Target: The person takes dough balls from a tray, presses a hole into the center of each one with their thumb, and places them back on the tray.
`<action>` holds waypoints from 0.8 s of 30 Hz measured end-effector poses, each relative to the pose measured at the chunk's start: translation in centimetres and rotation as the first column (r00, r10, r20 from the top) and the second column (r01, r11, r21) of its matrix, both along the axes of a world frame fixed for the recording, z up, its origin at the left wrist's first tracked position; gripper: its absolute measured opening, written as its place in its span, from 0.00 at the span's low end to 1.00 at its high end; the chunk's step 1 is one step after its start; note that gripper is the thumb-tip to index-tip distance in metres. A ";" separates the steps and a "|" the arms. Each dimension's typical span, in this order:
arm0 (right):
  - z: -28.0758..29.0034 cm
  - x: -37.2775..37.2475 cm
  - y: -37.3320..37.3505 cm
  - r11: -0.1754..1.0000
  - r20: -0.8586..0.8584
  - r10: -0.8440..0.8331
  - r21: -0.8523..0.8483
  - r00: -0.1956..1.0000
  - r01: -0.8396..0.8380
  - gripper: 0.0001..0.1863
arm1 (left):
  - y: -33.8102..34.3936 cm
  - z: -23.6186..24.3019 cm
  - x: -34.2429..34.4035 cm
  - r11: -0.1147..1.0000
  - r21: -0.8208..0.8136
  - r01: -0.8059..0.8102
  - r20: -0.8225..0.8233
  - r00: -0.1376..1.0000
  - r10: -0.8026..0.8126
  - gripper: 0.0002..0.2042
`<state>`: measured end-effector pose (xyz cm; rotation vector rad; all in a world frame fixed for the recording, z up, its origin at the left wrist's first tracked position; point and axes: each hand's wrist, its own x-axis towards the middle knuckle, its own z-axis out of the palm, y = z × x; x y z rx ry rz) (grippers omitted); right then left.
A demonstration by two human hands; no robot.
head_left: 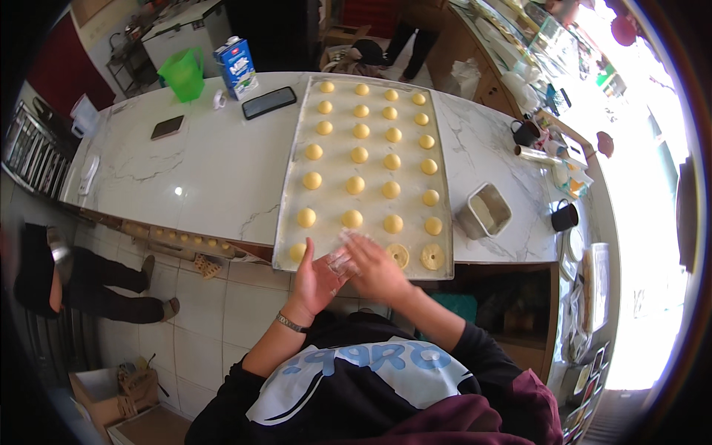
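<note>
- Pale yellow dough balls (355,185) sit in rows of four on the metal tray (334,200), whose long axis runs straight out ahead of the hands.
- Together over the tray's near end, the left hand (316,282) and right hand (377,273) touch: left palm turned inward, thumb up, right fingers laid across the left ones. Both are unfurled and whitened with powder; no held thing shows, though whether something sits between the fingers I cannot tell.
- The relation that seems to count most: the near-corner ball (297,253) lies just beside the left thumb, on its outer side, so the left hand is nearer. Another ball (351,219) sits just beyond the right fingertips.
- Two flattened dough rings (430,259) lie just right of the right hand, the nearer one for them.
- The tray's near rim passes beneath the hands; its left rim runs just outside that corner ball. Past its right rim stands a metal tin (469,224), likely the main obstacle that side.
- Leftward, the marble counter (200,159) seems to leave more room.
</note>
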<state>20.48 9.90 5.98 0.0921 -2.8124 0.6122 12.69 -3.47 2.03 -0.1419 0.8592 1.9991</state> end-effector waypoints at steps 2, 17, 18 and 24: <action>-1.3 -1.0 -2.3 0.999 0.036 0.050 -0.019 0.998 -0.049 0.29 | -2.1 0.5 -1.6 0.988 0.143 -0.063 0.110 0.993 0.047 0.39; -4.3 -6.3 -4.2 0.907 0.269 0.334 0.170 0.903 -0.386 0.39 | -16.3 -1.5 -1.1 0.774 0.079 -0.629 0.265 0.761 0.592 0.38; -4.2 -6.4 -4.1 0.904 0.269 0.339 0.172 0.902 -0.391 0.39 | -16.5 -1.7 -0.9 0.768 0.087 -0.634 0.287 0.754 0.590 0.36; -5.0 -6.6 -3.7 0.903 0.246 0.330 0.200 0.911 -0.381 0.39 | -16.9 -1.4 -0.7 0.755 0.089 -0.649 0.303 0.740 0.601 0.32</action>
